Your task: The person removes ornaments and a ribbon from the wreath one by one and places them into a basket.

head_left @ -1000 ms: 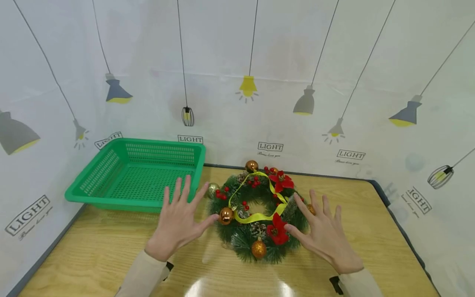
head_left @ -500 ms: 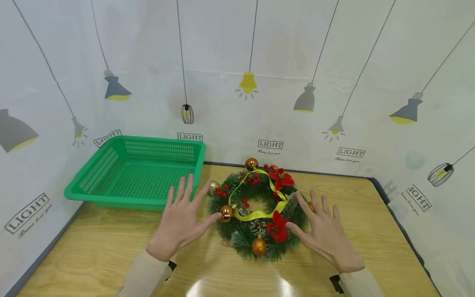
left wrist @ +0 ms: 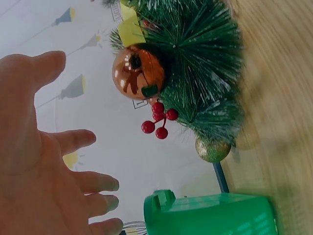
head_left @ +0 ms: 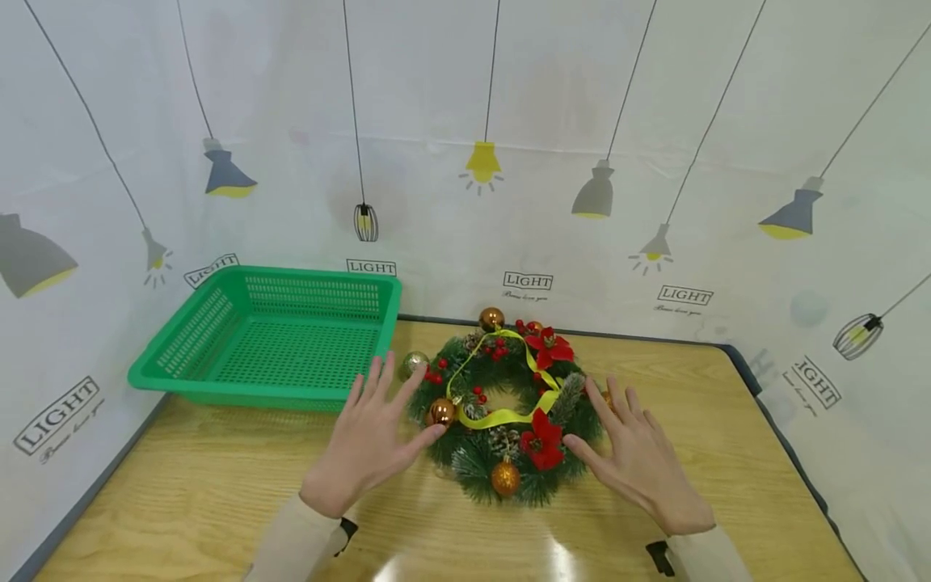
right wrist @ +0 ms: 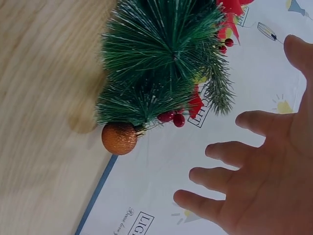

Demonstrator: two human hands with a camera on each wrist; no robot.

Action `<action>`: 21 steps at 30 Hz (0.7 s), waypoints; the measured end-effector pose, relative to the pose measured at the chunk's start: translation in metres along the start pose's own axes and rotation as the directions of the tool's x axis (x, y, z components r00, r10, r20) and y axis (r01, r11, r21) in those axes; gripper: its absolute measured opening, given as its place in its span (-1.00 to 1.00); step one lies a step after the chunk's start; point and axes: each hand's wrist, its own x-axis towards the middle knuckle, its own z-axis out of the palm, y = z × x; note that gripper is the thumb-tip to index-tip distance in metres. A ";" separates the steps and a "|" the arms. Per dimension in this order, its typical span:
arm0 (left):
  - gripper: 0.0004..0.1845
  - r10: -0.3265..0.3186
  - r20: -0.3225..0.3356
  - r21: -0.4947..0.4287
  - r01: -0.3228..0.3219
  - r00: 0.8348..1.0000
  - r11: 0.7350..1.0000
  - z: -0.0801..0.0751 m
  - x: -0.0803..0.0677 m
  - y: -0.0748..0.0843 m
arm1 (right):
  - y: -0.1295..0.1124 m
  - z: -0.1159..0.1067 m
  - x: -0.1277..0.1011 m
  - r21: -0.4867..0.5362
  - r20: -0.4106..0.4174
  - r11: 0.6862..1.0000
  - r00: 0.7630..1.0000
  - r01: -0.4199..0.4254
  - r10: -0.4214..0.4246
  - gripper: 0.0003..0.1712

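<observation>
Head view: the wreath point(head_left: 502, 375) lies on the table point(head_left: 218, 485). My left hand point(head_left: 367, 440) at its 8 o'clock and my right hand point(head_left: 638, 461) at 4 are released, fingers spread. My left fingertips mask part of the green basket point(head_left: 284, 347) at 10 o'clock; a backdrop point(head_left: 407, 121) closes 12. Left wrist: a copper ball point(left wrist: 139, 72) protrudes toward my thumb. Right wrist: an orange ball point(right wrist: 120, 138) clears my fingers.

Green wreath point(head_left: 471, 467), yellow ribbon point(head_left: 500, 419)
</observation>
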 end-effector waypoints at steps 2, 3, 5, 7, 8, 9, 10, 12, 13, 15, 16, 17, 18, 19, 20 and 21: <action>-0.10 0.013 0.011 -0.015 -0.013 1.000 1.000 0.001 -0.001 0.003 | 0.001 0.001 -0.001 0.003 -0.001 1.000 1.000 0.005 -0.005 -0.01; -0.10 0.020 0.016 -0.024 -0.019 1.000 1.000 0.002 -0.001 0.004 | 0.002 0.002 -0.002 0.006 -0.001 1.000 1.000 0.006 -0.006 -0.01; -0.10 0.032 0.025 -0.032 -0.032 0.999 0.999 0.004 -0.002 0.005 | 0.003 0.003 -0.003 0.013 0.002 1.000 1.000 0.007 -0.007 -0.01; -0.10 0.042 0.032 -0.045 -0.041 0.999 0.998 0.006 -0.002 0.007 | 0.004 0.005 -0.004 0.021 0.002 1.000 1.000 0.005 -0.005 0.00; -0.11 0.046 0.031 -0.051 -0.045 0.998 0.998 0.007 -0.002 0.007 | 0.005 0.006 -0.004 0.023 0.004 1.000 1.000 0.003 -0.003 0.01; -0.11 0.052 0.027 -0.056 -0.050 0.998 0.997 0.008 -0.003 0.008 | 0.005 0.007 -0.004 0.026 0.006 1.000 1.000 0.002 -0.002 0.01; -0.12 0.058 0.018 -0.060 -0.057 0.998 0.997 0.009 -0.004 0.008 | 0.005 0.008 -0.004 0.031 0.009 1.000 1.000 0.000 0.000 0.02; -0.14 0.066 -0.001 -0.066 -0.066 0.998 0.996 0.011 -0.005 0.010 | 0.005 0.010 -0.004 0.035 0.013 0.999 1.000 -0.002 0.001 0.02; -0.15 0.070 -0.011 -0.067 -0.071 0.997 0.995 0.011 -0.005 0.011 | 0.006 0.010 -0.004 0.038 0.017 0.999 1.000 -0.005 0.004 0.02; -0.18 0.076 -0.032 -0.071 -0.078 0.997 0.994 0.012 -0.007 0.013 | 0.006 0.012 -0.004 0.040 0.024 0.999 1.000 -0.008 0.008 0.02; -0.19 0.078 -0.041 -0.074 -0.081 0.996 0.994 0.012 -0.008 0.014 | 0.006 0.013 -0.004 0.040 0.026 0.999 1.000 -0.011 0.010 0.01; -0.21 0.080 -0.049 -0.074 -0.084 0.996 0.994 0.013 -0.009 0.015 | 0.007 0.013 -0.005 0.040 0.027 0.999 1.000 -0.012 0.011 0.01; -0.22 0.084 -0.058 -0.078 -0.088 0.995 0.993 0.013 -0.009 0.016 | 0.007 0.014 -0.005 0.041 0.029 0.999 0.999 -0.014 0.012 0.01; -0.24 0.086 -0.064 -0.082 -0.091 0.994 0.992 0.013 -0.010 0.018 | 0.007 0.015 -0.005 0.044 0.032 0.999 0.999 -0.015 0.014 0.00; -0.25 0.087 -0.068 -0.086 -0.093 0.994 0.992 0.014 -0.010 0.019 | 0.007 0.016 -0.005 0.044 0.035 0.999 0.999 -0.016 0.015 0.00; -0.27 0.088 -0.072 -0.093 -0.095 0.993 0.991 0.014 -0.011 0.020 | 0.008 0.017 -0.006 0.047 0.036 0.999 0.999 -0.018 0.016 0.00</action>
